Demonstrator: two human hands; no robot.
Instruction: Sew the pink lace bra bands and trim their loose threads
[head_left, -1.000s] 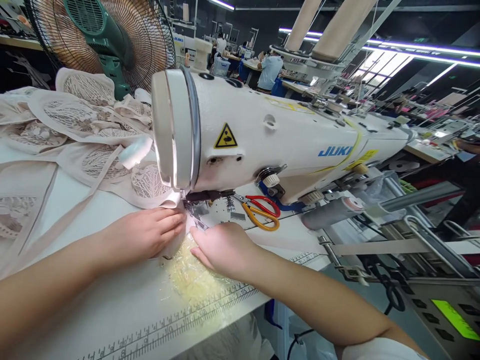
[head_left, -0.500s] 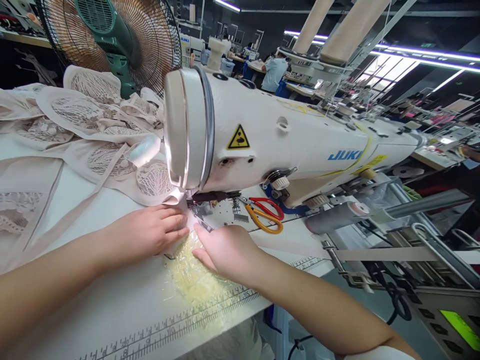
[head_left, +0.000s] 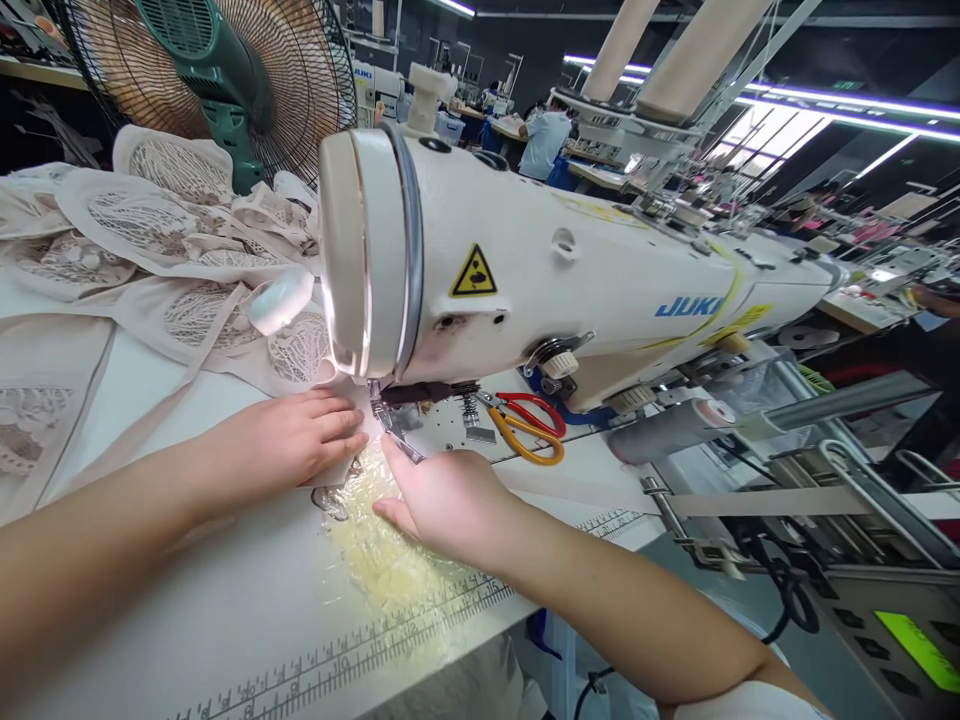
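Note:
My left hand (head_left: 289, 440) lies flat, fingers stretched, on pale fabric at the left of the needle area of a white sewing machine (head_left: 510, 260). Close to the presser foot (head_left: 377, 398), on its near side, is my right hand (head_left: 442, 500), thumb and index finger apart; its other fingers are tucked out of sight. A metal part touches its index finger; I cannot tell if it is held. Below my hands a yellowish taped patch (head_left: 390, 570) covers the table. Lace-patterned beige pieces (head_left: 172, 220) are heaped behind my left hand.
Red- and orange-handled scissors (head_left: 531, 428) rest on the machine bed. A green fan (head_left: 225, 90) stands behind the fabric heap. Printed ruler markings (head_left: 345, 665) run along the table's front edge. A grey thread cone (head_left: 671, 430) lies right. A person (head_left: 545, 140) sits far back.
My left hand has shifted slightly left, and a small wire piece beside the yellowish patch shows more. My right hand stays near the presser foot. The whole view has moved slightly.

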